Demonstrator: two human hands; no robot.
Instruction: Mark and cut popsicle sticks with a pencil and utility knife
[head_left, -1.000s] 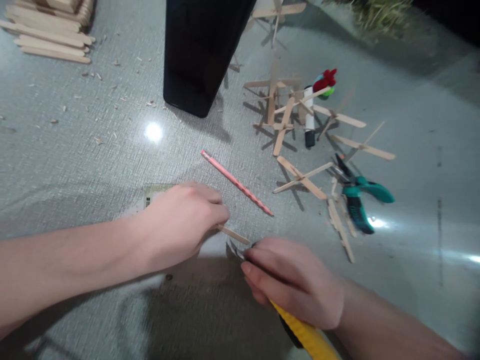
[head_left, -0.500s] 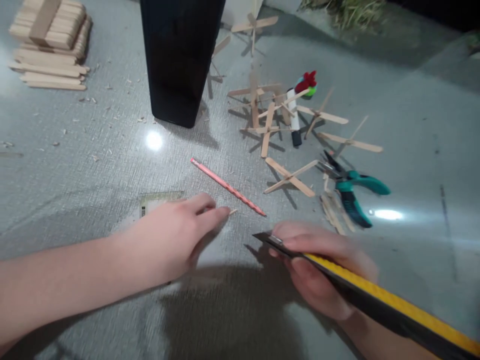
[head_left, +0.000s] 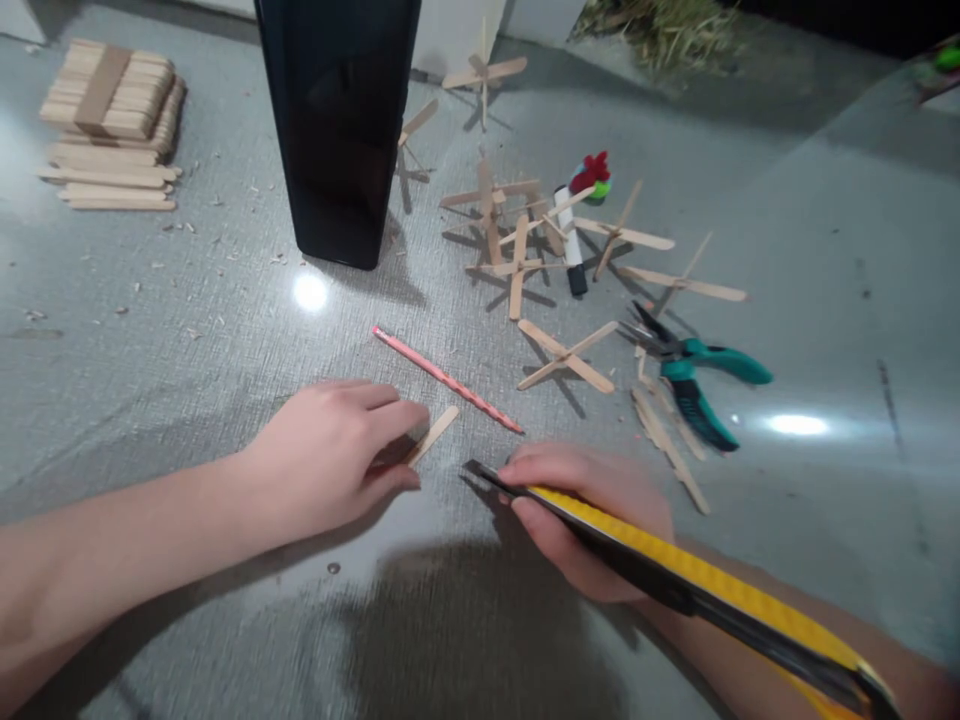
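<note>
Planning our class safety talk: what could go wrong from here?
The knife in the right hand points toward the left hand; a slip might cut it. The thin wooden stick at the left hand could shift or split. The pink pencil lies near both hands and might get knocked.

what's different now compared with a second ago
The wooden stick at the left hand, which pointed toward the right hand, now slants away from the person, toward the pencil. The knife handle has swung rightward, and the blade sits apart from the stick. The right hand keeps its hold; pencil, pliers and crossed sticks stayed put.
</note>
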